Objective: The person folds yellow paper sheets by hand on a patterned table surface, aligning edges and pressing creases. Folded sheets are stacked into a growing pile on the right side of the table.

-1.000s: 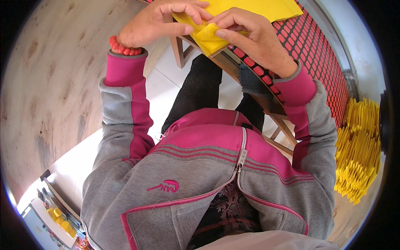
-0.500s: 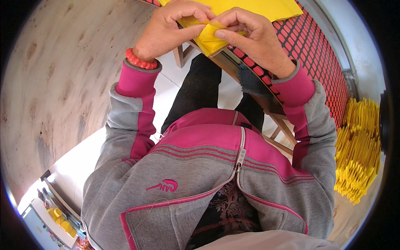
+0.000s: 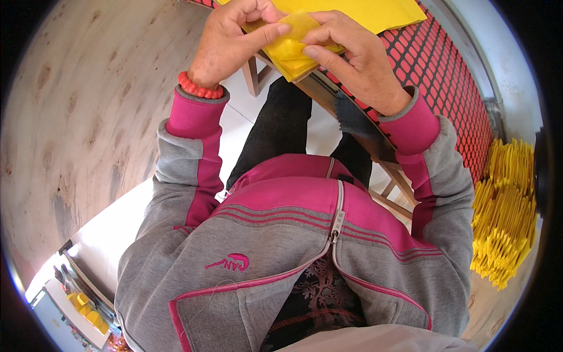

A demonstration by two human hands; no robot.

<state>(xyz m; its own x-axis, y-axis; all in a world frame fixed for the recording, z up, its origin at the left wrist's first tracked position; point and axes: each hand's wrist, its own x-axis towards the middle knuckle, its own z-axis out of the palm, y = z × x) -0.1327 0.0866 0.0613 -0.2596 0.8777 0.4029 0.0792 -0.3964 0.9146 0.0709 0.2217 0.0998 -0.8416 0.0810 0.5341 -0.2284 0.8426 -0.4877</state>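
Observation:
A thin, slightly see-through yellow sheet (image 3: 298, 26), partly folded, is held between my two hands at the top of the view. My left hand (image 3: 231, 44), with a red beaded bracelet at the wrist, pinches its left side between thumb and curled fingers. On the right side my right hand (image 3: 355, 56) grips the folds with its thumb in front and fingers behind. The sheet's lower corner hangs over the near edge of the table. Just beyond my hands lies a larger flat yellow sheet (image 3: 375, 14); the hands cover part of it.
The table wears a red and black patterned cover (image 3: 434, 70), with wooden legs (image 3: 252, 76) below. At the right stands a thick stack of folded yellow pieces (image 3: 504, 217). A large wooden board (image 3: 88, 117) fills the left. Farther down lies a shelf with yellow items (image 3: 88, 311).
My hands have drawn a little apart, the left one shifting left. More of the thin yellow sheet now shows spread between them.

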